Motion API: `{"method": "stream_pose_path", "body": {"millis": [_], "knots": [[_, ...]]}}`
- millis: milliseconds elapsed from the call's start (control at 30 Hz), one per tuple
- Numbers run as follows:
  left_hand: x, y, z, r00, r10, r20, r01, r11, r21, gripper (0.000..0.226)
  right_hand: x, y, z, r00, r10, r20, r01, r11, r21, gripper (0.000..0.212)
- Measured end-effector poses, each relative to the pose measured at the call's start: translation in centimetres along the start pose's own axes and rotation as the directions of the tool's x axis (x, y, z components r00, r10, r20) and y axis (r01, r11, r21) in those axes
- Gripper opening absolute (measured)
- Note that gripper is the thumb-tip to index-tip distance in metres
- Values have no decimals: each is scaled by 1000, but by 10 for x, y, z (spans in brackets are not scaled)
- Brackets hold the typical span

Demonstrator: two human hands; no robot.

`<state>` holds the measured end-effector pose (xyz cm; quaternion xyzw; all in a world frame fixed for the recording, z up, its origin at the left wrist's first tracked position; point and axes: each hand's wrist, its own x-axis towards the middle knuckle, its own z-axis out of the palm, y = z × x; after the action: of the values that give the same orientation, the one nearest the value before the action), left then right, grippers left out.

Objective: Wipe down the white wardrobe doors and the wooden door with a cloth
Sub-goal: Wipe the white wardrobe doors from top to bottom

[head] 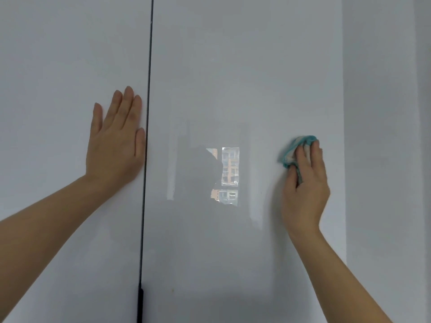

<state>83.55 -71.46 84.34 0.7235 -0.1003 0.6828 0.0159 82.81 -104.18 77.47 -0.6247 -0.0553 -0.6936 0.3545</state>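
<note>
A: At right of centre, against the right-hand white wardrobe door (233, 66): a bunched cloth (294, 149), teal-edged and white, pressed to the glossy panel.

B: Held how?

A: Gripped by the right hand (305, 185). Fingers bent over the top of the wad, thumb alongside at lower left, a fold of teal tucked between thumb and fingers.

B: And lying which way?

A: Long axis tilted, from upper right at the fingertips down to lower left. Most of the wad poking out to the left of the hand. Rest of its shape hidden under the fingers, so hard to tell.

B: Further out?

A: Left of the cloth, mid-frame, a bright window reflection (228, 176) on the same door, with building fronts in it. Further left, a dark vertical seam (148, 89) between the two doors, from top to bottom of the frame, with a black handle strip (140, 304) on it at the bottom edge.

B: Other hand?

A: Left hand (116, 141) at left of centre, flat on the left-hand door (58, 54). Fingers straight, close together, pointing up, thumb just beside the seam. Nothing held. Bare forearms reaching up from the two lower corners. At far right, beyond the door's edge, a plain pale panel (377, 113), door side or wall, impossible to tell.
</note>
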Motion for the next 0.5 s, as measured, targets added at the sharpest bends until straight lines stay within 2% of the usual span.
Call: {"method": "stream_pose_path", "body": {"millis": [133, 267, 500], "knots": [[0, 0, -1, 1000, -7, 1, 7, 1000, -12, 59, -21, -34, 26, 987, -162, 20, 161, 985, 68, 43], [-1, 0, -1, 1000, -4, -3, 4, 1000, -12, 59, -42, -61, 52, 942, -334, 26, 328, 936, 127, 45], [0, -2, 0, 1000, 6, -9, -6, 999, -47, 59, -71, -94, 77, 857, -503, 108, 479, 857, 187, 42]]}}
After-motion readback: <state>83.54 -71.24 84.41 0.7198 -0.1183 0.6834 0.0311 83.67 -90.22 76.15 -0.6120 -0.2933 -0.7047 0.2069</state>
